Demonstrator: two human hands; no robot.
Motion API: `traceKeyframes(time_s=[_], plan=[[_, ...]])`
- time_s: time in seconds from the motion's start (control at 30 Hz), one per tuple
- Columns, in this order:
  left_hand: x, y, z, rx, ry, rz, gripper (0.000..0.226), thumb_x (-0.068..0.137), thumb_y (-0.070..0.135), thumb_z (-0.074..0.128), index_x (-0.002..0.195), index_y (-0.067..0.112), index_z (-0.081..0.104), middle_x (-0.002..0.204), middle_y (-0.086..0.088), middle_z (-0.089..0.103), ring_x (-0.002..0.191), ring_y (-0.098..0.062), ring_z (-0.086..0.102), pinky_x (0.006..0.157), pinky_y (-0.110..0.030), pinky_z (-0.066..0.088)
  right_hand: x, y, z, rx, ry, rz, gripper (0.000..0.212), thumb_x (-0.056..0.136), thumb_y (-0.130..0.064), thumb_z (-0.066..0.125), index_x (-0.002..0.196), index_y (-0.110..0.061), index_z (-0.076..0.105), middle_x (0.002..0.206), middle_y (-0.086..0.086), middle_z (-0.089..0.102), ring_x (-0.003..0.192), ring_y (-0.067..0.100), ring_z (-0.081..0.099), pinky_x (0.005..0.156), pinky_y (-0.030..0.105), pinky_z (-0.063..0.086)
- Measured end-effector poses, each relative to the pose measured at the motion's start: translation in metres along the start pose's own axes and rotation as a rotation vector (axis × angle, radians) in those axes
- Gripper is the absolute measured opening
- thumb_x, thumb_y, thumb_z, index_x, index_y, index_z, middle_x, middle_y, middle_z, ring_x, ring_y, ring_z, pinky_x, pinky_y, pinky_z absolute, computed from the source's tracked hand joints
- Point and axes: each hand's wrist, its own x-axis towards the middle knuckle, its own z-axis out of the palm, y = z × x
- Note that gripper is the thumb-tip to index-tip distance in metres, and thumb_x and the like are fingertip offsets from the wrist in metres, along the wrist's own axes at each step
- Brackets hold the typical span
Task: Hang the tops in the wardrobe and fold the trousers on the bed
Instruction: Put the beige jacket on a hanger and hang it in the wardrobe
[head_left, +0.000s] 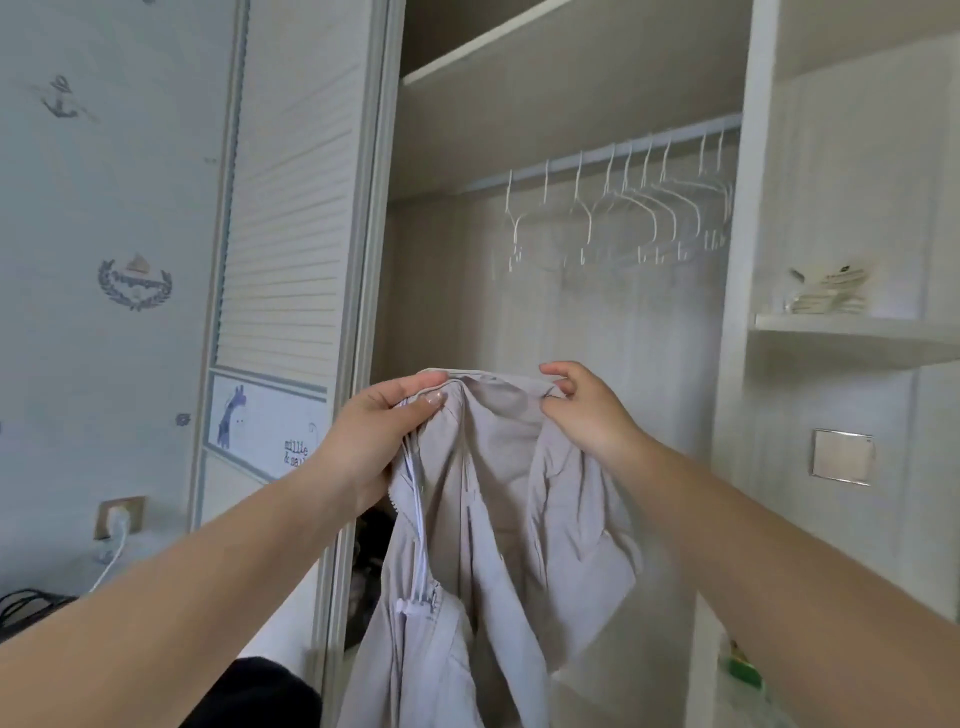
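A pale grey-beige zip jacket (483, 519) hangs in front of the open wardrobe, held up by its collar. My left hand (369, 441) grips the left side of the collar together with a white wire hanger (415, 499) that runs down inside the jacket. My right hand (587, 410) pinches the right side of the collar. Behind and above, several empty white wire hangers (639, 213) hang on the wardrobe rail (597, 161).
A slatted sliding door (291, 208) stands at the left of the opening. Shelves on the right hold small packets (826, 291). A wall socket with a white cable (117, 519) is low on the left. Something dark (254, 691) lies at the bottom.
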Motion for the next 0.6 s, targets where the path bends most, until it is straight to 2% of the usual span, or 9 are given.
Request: traceKeyframes(time_s=[0.13, 0.23, 0.37, 0.43, 0.5, 0.6], plan=[[0.067, -0.005, 0.007, -0.01, -0.099, 0.044, 0.02, 0.089, 0.006, 0.062, 0.101, 0.017, 0.073, 0.103, -0.005, 0.073, 0.092, -0.014, 0.07, 0.074, -0.022, 0.055, 0.051, -0.008, 0.004, 0.021, 0.061, -0.012, 0.048, 0.086, -0.01, 0.054, 0.131, -0.024, 0.048, 0.112, -0.002, 0.056, 0.098, 0.011, 0.055, 0.074, 0.019, 0.039], [0.116, -0.007, 0.014, -0.005, -0.144, 0.068, 0.019, 0.088, 0.008, 0.063, 0.103, 0.018, 0.071, 0.101, -0.003, 0.074, 0.093, -0.014, 0.07, 0.077, -0.023, 0.054, 0.084, -0.012, 0.006, 0.007, 0.125, -0.032, 0.049, 0.085, -0.013, 0.056, 0.132, -0.025, 0.048, 0.116, -0.002, 0.052, 0.105, 0.011, 0.054, 0.085, 0.021, 0.04], [0.167, -0.005, 0.032, -0.025, -0.247, 0.089, 0.017, 0.089, 0.009, 0.063, 0.099, 0.021, 0.07, 0.093, -0.002, 0.075, 0.084, -0.012, 0.071, 0.073, -0.02, 0.057, 0.123, -0.012, -0.011, -0.112, 0.284, -0.094, 0.049, 0.087, -0.019, 0.058, 0.134, -0.024, 0.046, 0.128, 0.0, 0.05, 0.116, 0.011, 0.05, 0.094, 0.023, 0.038], [0.186, -0.004, 0.044, -0.036, -0.272, 0.09, 0.018, 0.089, 0.009, 0.063, 0.099, 0.021, 0.07, 0.089, -0.003, 0.075, 0.079, -0.012, 0.071, 0.074, -0.021, 0.057, 0.139, -0.012, -0.026, -0.205, 0.368, -0.086, 0.048, 0.088, -0.022, 0.057, 0.135, -0.024, 0.045, 0.134, 0.002, 0.048, 0.112, 0.009, 0.049, 0.091, 0.026, 0.04], [0.205, -0.004, 0.056, -0.05, -0.295, 0.091, 0.018, 0.089, 0.008, 0.063, 0.099, 0.021, 0.07, 0.088, -0.005, 0.075, 0.075, -0.011, 0.071, 0.075, -0.021, 0.056, 0.155, -0.013, -0.041, -0.282, 0.451, -0.078, 0.049, 0.089, -0.023, 0.056, 0.136, -0.024, 0.045, 0.137, 0.004, 0.045, 0.106, 0.01, 0.048, 0.084, 0.023, 0.036], [0.232, -0.002, 0.077, -0.041, -0.335, 0.112, 0.019, 0.089, 0.007, 0.063, 0.099, 0.022, 0.069, 0.09, -0.004, 0.074, 0.079, -0.013, 0.07, 0.084, -0.026, 0.055, 0.176, -0.017, -0.068, -0.406, 0.56, -0.056, 0.049, 0.088, -0.024, 0.054, 0.136, -0.024, 0.045, 0.14, 0.006, 0.042, 0.116, 0.018, 0.049, 0.082, 0.023, 0.034]])
